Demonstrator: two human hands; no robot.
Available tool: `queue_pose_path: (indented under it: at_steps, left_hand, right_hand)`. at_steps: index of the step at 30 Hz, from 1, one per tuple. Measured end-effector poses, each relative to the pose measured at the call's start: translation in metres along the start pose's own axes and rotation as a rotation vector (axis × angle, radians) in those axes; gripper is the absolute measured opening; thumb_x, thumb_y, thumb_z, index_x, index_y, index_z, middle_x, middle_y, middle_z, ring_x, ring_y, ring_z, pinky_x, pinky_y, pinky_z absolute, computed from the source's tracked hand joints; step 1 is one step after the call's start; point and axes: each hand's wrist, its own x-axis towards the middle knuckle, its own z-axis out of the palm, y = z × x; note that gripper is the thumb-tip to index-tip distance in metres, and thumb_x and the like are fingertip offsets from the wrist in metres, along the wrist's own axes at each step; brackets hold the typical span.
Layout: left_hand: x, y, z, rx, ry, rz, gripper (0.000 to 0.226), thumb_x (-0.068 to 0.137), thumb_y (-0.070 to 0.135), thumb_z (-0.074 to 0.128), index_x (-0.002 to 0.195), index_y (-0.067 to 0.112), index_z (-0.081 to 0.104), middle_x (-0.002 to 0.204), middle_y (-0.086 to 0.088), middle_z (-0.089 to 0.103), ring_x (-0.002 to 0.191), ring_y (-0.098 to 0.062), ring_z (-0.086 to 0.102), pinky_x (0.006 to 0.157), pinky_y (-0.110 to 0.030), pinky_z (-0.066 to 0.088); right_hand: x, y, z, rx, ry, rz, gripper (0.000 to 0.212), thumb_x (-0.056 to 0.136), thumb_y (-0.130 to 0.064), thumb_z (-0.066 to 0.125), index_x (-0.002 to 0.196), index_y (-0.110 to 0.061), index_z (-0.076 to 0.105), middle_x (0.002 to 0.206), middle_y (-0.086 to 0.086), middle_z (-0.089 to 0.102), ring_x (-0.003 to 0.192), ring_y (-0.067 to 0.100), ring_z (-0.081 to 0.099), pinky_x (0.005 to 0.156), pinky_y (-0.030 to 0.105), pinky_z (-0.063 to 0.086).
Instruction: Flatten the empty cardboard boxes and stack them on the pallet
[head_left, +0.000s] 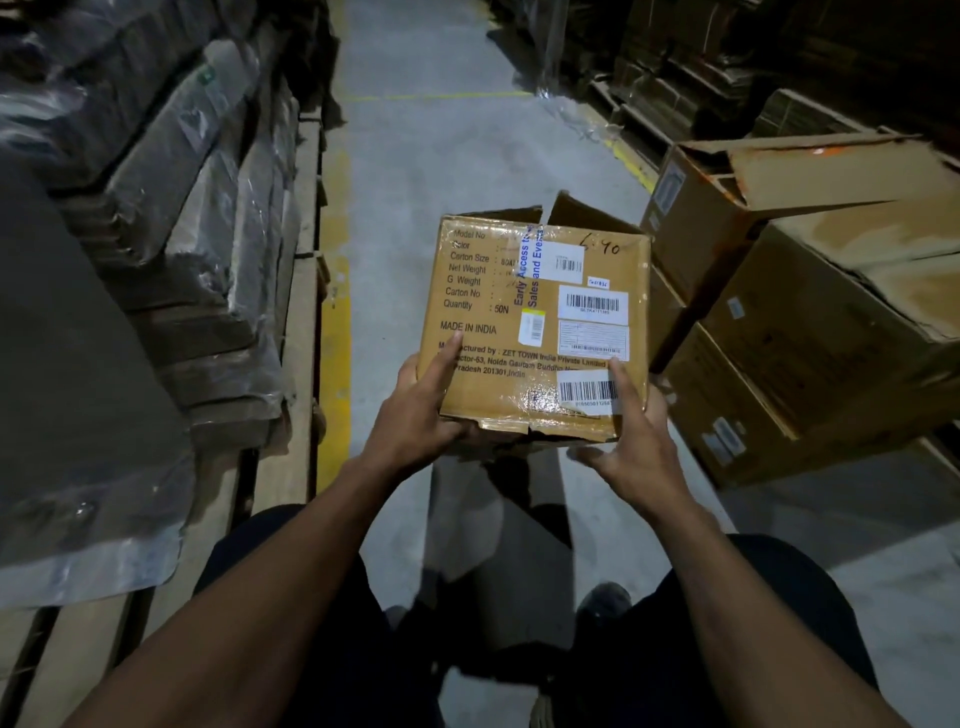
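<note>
A cardboard box (540, 322) sits in the middle of the view, held up in front of us over a grey concrete aisle floor (431, 145), its printed, labelled face turned toward us. We read "MADE IN INDIA" and "Quantity : 50N" on it, and we see several white barcode stickers (592, 304) on its right half. Its far flaps (566, 213) stand open, and its near bottom edge is torn.

Our left hand (421, 410) grips the box at its lower left corner, the thumb lying flat and pointing up the printed face, the other fingers curled underneath out of sight. Our right hand (636, 441) holds the lower right corner, one finger stretched up the face beside the lowest barcode sticker, the thumb spread out below the bottom edge. So the box rests between and just above both hands, further from us than the wrists.

To our left, a wooden pallet (291, 332) carries stacks of flat cardboard wrapped in clear plastic film (171, 223). To our right, large brown cartons (810, 322) are stacked beside the aisle, the top one (810, 171) with its lid flaps open. Yellow lines (335, 291) mark the floor. Below the box we see our dark trousers (753, 623) and a shoe (605, 600).
</note>
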Motion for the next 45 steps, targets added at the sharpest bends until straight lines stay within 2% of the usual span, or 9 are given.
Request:
queue_pose_path:
  at_steps: [5, 8, 12, 18, 25, 31, 35, 40, 45]
  left_hand:
    - [0.006, -0.002, -0.01, -0.058, 0.084, -0.014, 0.103, 0.076, 0.026, 0.083, 0.156, 0.038, 0.02, 0.151, -0.007, 0.039, 0.131, -0.03, 0.046, 0.103, -0.041, 0.044]
    - [0.015, 0.005, -0.026, -0.095, 0.131, -0.016, 0.094, 0.075, 0.035, 0.083, 0.154, 0.031, 0.033, 0.149, -0.008, 0.045, 0.133, -0.028, 0.045, 0.106, -0.041, 0.043]
    - [0.019, 0.02, -0.043, -0.12, 0.192, -0.055, 0.079, 0.079, 0.041, 0.081, 0.148, 0.03, 0.045, 0.146, -0.004, 0.053, 0.128, -0.024, 0.052, 0.105, -0.041, 0.046]
    - [0.015, 0.037, -0.07, -0.07, 0.327, -0.073, 0.088, 0.063, 0.079, 0.063, 0.14, 0.037, 0.054, 0.133, -0.001, 0.064, 0.116, -0.023, 0.061, 0.093, -0.043, 0.054]
    - [0.039, 0.054, -0.087, 0.02, 0.403, -0.139, 0.075, 0.07, 0.079, 0.066, 0.133, 0.039, 0.056, 0.127, -0.004, 0.066, 0.118, -0.03, 0.06, 0.095, -0.042, 0.049]
    - [0.055, 0.04, -0.046, -0.013, 0.334, -0.207, 0.078, 0.086, 0.068, 0.058, 0.149, 0.034, 0.028, 0.138, -0.009, 0.057, 0.122, -0.038, 0.056, 0.092, -0.042, 0.042]
    - [0.052, 0.027, -0.028, -0.236, 0.381, -0.282, 0.101, 0.085, 0.06, 0.066, 0.158, 0.028, 0.004, 0.147, -0.016, 0.049, 0.128, -0.041, 0.051, 0.102, -0.045, 0.04]
    - [0.03, -0.014, 0.017, -0.435, 0.257, -0.418, 0.078, 0.08, 0.061, 0.071, 0.14, 0.019, 0.046, 0.128, -0.003, 0.062, 0.117, -0.027, 0.06, 0.098, -0.046, 0.051]
    - [-0.01, -0.057, 0.064, -0.525, 0.093, -0.657, 0.104, 0.052, 0.085, 0.064, 0.132, 0.019, 0.055, 0.116, -0.001, 0.065, 0.111, -0.027, 0.063, 0.099, -0.047, 0.051]
  right_hand:
    - [0.008, -0.01, 0.015, 0.052, 0.211, -0.075, 0.098, 0.081, -0.013, 0.083, 0.157, -0.032, 0.025, 0.146, 0.008, 0.037, 0.122, 0.016, 0.051, 0.093, 0.014, 0.04]
    - [0.015, -0.023, 0.006, 0.071, 0.268, -0.093, 0.089, 0.082, -0.008, 0.081, 0.155, -0.025, 0.033, 0.145, 0.01, 0.042, 0.116, -0.003, 0.036, 0.085, -0.006, 0.031]
    - [0.021, -0.04, -0.007, 0.126, 0.3, -0.061, 0.076, 0.082, -0.022, 0.08, 0.15, -0.019, 0.044, 0.142, 0.01, 0.049, 0.128, 0.017, 0.047, 0.103, 0.032, 0.044]
    - [0.024, -0.069, -0.04, 0.142, 0.369, -0.126, 0.066, 0.082, -0.03, 0.081, 0.141, -0.021, 0.051, 0.139, 0.004, 0.056, 0.121, 0.008, 0.046, 0.1, 0.031, 0.044]
    - [0.045, -0.092, -0.067, 0.115, 0.319, -0.049, 0.056, 0.086, -0.049, 0.072, 0.134, -0.034, 0.049, 0.13, 0.001, 0.06, 0.122, 0.025, 0.051, 0.101, 0.044, 0.041]
    - [0.059, -0.066, -0.016, 0.191, 0.247, 0.037, 0.07, 0.092, -0.053, 0.063, 0.149, -0.049, 0.022, 0.15, 0.004, 0.042, 0.131, 0.032, 0.047, 0.103, 0.05, 0.041]
    - [0.061, -0.062, 0.002, 0.375, 0.291, 0.099, 0.096, 0.092, -0.047, 0.067, 0.158, -0.038, -0.003, 0.166, -0.002, 0.017, 0.147, 0.029, 0.028, 0.115, 0.047, 0.027]
    - [0.033, -0.026, 0.045, 0.582, 0.185, 0.318, 0.084, 0.084, -0.056, 0.067, 0.152, -0.028, 0.027, 0.139, 0.0, 0.052, 0.126, 0.021, 0.053, 0.105, 0.047, 0.047]
    - [-0.003, 0.017, 0.09, 0.609, 0.039, 0.566, 0.092, 0.072, -0.069, 0.066, 0.147, -0.026, 0.035, 0.134, 0.001, 0.056, 0.124, 0.026, 0.055, 0.106, 0.052, 0.047]
